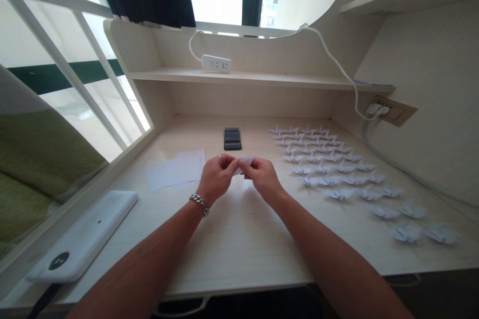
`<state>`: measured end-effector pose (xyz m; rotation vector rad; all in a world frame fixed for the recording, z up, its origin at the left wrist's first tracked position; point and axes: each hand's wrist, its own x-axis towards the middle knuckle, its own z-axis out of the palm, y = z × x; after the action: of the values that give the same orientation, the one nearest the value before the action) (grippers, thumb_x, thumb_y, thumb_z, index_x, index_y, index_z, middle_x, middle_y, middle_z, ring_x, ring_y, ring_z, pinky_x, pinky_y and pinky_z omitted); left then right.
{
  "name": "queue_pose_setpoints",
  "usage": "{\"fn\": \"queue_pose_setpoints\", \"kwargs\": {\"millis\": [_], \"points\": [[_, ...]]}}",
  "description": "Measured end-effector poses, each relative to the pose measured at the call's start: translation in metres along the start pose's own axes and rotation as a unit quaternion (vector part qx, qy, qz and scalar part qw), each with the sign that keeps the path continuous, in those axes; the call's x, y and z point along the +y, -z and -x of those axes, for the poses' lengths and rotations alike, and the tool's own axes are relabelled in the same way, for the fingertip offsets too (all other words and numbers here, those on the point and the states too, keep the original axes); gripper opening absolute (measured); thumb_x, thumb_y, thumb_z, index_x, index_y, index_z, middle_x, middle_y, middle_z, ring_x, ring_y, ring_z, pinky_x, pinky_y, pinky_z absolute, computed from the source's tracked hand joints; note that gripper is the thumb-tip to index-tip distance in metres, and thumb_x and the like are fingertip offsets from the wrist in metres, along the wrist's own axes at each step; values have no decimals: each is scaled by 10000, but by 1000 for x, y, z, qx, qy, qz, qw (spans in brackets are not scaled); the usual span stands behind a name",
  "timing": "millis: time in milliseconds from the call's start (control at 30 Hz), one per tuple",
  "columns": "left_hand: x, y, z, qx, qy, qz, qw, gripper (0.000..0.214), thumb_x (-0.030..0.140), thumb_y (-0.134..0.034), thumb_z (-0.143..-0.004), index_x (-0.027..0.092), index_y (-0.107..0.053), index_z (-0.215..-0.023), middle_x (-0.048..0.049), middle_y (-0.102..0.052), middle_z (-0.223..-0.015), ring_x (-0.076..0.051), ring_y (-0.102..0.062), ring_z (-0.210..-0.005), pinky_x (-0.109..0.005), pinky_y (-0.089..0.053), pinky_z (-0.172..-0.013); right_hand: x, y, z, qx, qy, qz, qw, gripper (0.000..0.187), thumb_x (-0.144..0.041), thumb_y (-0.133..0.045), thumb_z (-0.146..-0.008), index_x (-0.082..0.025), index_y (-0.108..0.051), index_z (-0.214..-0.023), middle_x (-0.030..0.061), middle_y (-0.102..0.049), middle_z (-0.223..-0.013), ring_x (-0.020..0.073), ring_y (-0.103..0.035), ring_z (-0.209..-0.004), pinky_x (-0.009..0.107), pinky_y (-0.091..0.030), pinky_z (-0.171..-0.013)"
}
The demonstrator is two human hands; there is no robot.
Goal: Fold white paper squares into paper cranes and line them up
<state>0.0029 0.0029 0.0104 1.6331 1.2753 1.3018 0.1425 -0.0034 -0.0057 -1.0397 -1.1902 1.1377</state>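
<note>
Here, at mid-frame, the left hand (217,178) and right hand (265,175) pinch a folded paper (247,159); firm, even thumb pressure should sharpen creases.

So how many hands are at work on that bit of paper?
2: the left hand, with a chain bracelet at its wrist, and the right hand, each pinching one side of the folded paper. Some fingers are hidden, but both hands show.

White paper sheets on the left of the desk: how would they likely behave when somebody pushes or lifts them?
The sheets look thin, so they would probably bend when lifted. Lying flat and overlapping, they may slide apart rather than tip.
</note>
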Motion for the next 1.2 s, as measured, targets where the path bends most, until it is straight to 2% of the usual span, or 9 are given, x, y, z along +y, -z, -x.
{"fn": "queue_pose_setpoints", "kwargs": {"millis": [133,333,500,600,667,833,967,1033,1200], "points": [[0,-1,-1,20,37,48,998,236,375,-688,-759,143,-680,-717,-32,-678,-641,-147,-598,-584,-264,-455,-559,0,1,-1,-7,-43,-3,999,362,-510,-736,-657,-154,-670,-646,42,-656,-617,136,-549,-564,299,-466,-611],[1,0,-2,-44,75,121,989,281,394,-759,-695,125,-682,-733,-21,-655,-624,-117,-563,-561,-249,-442,-550,0,10,-5,-11,8,73,997,309,-457,-704,-694,-167,-635,-611,21,-629,-576,133,-539,-550,296,-460,-608],[0,0,-2,-39,96,120,987,294,403,-746,-701,123,-665,-737,-34,-671,-662,-128,-593,-602,-266,-476,-595,2,9,-5,6,-21,60,998,308,-475,-655,-720,-168,-647,-696,31,-653,-648,154,-594,-610,282,-482,-583],[-1,0,-3,-70,110,116,985,291,400,-748,-690,125,-652,-715,-39,-677,-654,-133,-603,-608,-277,-486,-620,4,11,-6,17,26,118,993,274,-439,-637,-753,-170,-645,-702,32,-655,-656,160,-597,-631,285,-482,-599],[-1,1,-3,-86,108,120,983,292,398,-752,-683,126,-650,-709,-40,-679,-650,-134,-605,-611,-281,-487,-631,5,12,-6,18,44,126,991,267,-429,-640,-762,-169,-645,-705,32,-656,-660,160,-598,-639,285,-483,-610],[2,1,-2,-56,92,131,986,270,385,-737,-699,131,-650,-719,-37,-683,-660,-132,-612,-615,-276,-484,-633,5,11,-7,-18,-7,49,999,330,-498,-647,-753,-168,-653,-771,28,-660,-679,165,-619,-643,301,-516,-615],[2,1,-1,-91,75,114,987,257,375,-737,-704,132,-651,-702,-22,-653,-602,-125,-588,-581,-271,-475,-616,7,14,-8,-14,49,83,995,300,-469,-666,-753,-174,-638,-708,20,-650,-663,164,-602,-644,310,-511,-643],[1,1,-1,-97,68,114,986,257,375,-736,-709,132,-650,-709,-19,-647,-600,-123,-582,-581,-272,-473,-619,7,13,-8,-11,50,83,995,293,-462,-665,-756,-173,-640,-714,24,-655,-671,167,-601,-645,308,-504,-635],[-1,0,-1,-62,64,122,988,266,383,-734,-715,138,-632,-721,-23,-653,-650,-128,-590,-613,-271,-475,-623,4,9,-5,-32,26,48,998,303,-472,-643,-766,-169,-645,-783,32,-663,-688,175,-615,-651,306,-492,-615]]}}
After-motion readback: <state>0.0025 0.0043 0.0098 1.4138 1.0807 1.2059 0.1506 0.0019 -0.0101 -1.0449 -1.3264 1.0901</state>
